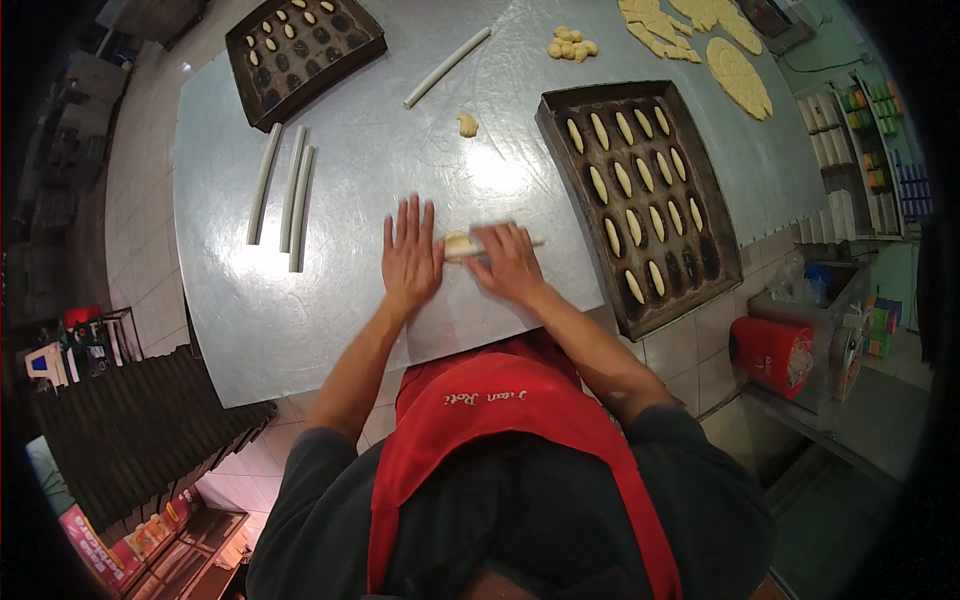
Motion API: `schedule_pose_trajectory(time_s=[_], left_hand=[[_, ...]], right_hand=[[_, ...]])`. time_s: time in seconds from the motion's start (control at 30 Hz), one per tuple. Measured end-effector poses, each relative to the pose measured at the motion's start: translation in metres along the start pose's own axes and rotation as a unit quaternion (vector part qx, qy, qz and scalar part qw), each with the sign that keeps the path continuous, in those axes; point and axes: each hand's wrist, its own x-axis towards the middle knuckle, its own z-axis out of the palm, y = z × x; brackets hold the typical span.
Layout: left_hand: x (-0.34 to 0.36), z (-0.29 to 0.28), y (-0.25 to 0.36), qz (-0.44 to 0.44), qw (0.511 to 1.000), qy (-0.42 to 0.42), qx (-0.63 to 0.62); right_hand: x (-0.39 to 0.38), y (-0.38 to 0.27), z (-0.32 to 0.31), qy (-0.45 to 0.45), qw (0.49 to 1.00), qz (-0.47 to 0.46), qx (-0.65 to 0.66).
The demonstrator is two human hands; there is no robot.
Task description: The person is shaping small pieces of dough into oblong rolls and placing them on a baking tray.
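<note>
My left hand [412,256] lies flat over the metal table [345,310], its fingers stretched out and pointing away from me. Beside its thumb side is a small piece of pale dough [456,240], under a thin whitish rolling pin [470,250]. My right hand [508,262], slightly blurred, bends its fingers over the pin's right part, and the pin's tip sticks out past them. Part of the dough is hidden by the pin. Farther off, a small loose lump of dough [467,125] rests on the table.
At right stands a dark baking tray [715,190] with rows of slim dough pieces; another tray [330,88] is at the far left. Three grey rods [294,190] lie at left, one rod [448,68] farther off. Dough balls [571,45] and flat dough sheets [740,78] are at the back.
</note>
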Motion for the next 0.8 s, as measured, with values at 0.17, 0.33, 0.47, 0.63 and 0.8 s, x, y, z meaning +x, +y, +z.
schedule_pose_trajectory(time_s=[0.17, 0.33, 0.47, 0.63, 0.8], left_hand=[[-0.043, -0.018, 0.030, 0.068, 0.993, -0.077, -0.051], [-0.016, -0.012, 0.033, 0.005, 0.994, 0.027, -0.103], [-0.065, -0.016, 0.037, -0.001, 0.976, -0.018, -0.218], [-0.070, -0.031, 0.043, 0.085, 0.986, -0.011, -0.141], [-0.031, -0.023, -0.007, -0.056, 0.966, 0.017, -0.253]], right_hand=[[-0.027, 0.017, -0.008, -0.140, 0.978, 0.142, 0.056], [0.021, -0.007, 0.003, -0.015, 0.993, -0.018, -0.114], [-0.036, -0.026, 0.010, -0.014, 0.989, -0.108, -0.103], [-0.002, -0.023, 0.011, -0.079, 0.990, -0.046, -0.103], [0.060, -0.032, 0.069, -0.020, 0.999, 0.041, -0.009]])
